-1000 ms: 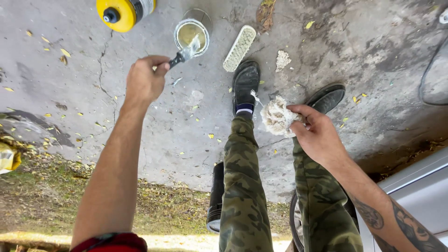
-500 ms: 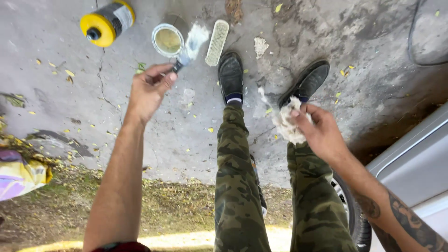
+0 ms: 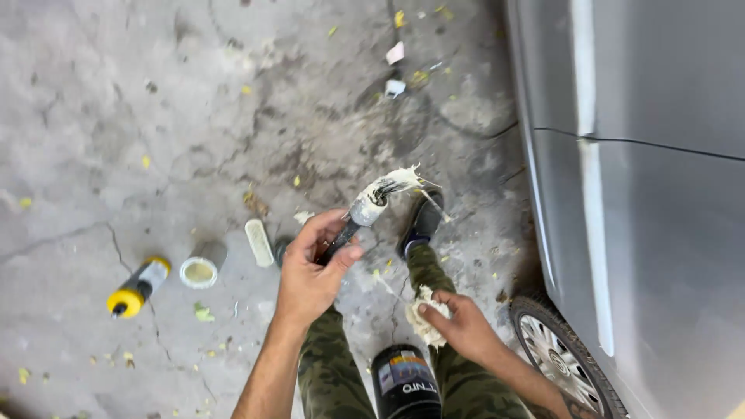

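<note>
One paste-laden black-handled brush was gripped and raised in the left hand; the right hand clutched one white wadded rag over the knee. One open tin and one yellow-capped bottle stood on cracked concrete. Half a second earlier, the brush hovered by the tin.

We stand on a cracked, stained concrete floor in flat daylight, strewn with small yellow leaves and scraps of paper. At our right, a grey car fills the frame, its wheel at the lower edge.
</note>
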